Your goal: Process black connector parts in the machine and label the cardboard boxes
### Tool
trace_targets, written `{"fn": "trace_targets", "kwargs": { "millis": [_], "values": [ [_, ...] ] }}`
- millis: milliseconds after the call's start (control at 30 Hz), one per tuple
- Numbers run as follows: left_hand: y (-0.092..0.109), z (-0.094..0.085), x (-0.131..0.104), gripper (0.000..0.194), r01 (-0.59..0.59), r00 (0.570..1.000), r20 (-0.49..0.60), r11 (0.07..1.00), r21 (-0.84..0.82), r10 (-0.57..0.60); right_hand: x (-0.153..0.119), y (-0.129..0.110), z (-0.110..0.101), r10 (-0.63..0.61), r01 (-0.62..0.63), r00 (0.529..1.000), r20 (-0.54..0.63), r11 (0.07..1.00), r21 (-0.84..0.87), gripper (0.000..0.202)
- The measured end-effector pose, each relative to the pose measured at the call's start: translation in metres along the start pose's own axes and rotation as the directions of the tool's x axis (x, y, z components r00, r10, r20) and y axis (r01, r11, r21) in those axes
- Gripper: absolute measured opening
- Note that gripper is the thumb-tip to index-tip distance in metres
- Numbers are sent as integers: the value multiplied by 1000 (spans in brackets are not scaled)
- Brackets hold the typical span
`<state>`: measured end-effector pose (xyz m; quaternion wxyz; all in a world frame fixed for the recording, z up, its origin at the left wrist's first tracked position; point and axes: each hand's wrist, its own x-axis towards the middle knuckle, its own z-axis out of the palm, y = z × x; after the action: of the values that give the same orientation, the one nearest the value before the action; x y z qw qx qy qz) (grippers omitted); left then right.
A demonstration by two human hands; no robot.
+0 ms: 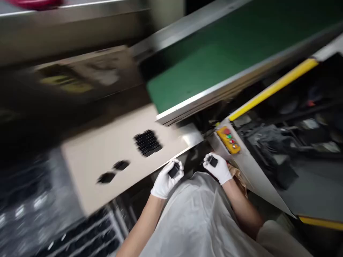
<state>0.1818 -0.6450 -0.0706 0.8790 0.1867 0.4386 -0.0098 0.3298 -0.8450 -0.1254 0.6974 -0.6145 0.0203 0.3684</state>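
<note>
My left hand (166, 180), in a white glove, is closed round a small black part (174, 170) near the front edge of a pale table (93, 150). To the right, my right hand (219, 168), gloved too, holds another small black part (213, 161) in its fingers. A block of several black parts (147, 142) lies in rows on the table, left of and beyond my left hand. Two more dark pieces, one (121, 165) behind the other (106, 177), lie further left. Motion blur hides their details.
A green conveyor belt (214, 60) slopes above the table from the upper right. A yellow button box (228, 140) sits right of my right hand, below a yellow bar (273, 89). Trays with dark parts (85, 237) are at the lower left.
</note>
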Motion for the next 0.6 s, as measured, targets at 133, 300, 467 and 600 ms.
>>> {"fn": "trace_targets", "kwargs": {
  "millis": [133, 300, 467, 600],
  "values": [
    [-45, 128, 57, 17, 192, 965, 121, 941, 278, -233, -23, -29, -63, -121, 110, 966, -228, 992, -59, 20],
    [-95, 333, 117, 33, -249, 842, 528, 788, 562, -111, -79, -127, -183, -436, 263, 802, -408, 872, -414, 7],
    [-182, 503, 171, 33, -805, 474, 870, 467, 366, 137, -76, -218, -329, -715, 346, 167, -679, 688, -638, 8],
    [-244, 545, 211, 24, -892, 396, 918, 254, 374, 39, -31, -225, -389, -670, 299, 259, -695, 740, -602, 14]
  ]
}}
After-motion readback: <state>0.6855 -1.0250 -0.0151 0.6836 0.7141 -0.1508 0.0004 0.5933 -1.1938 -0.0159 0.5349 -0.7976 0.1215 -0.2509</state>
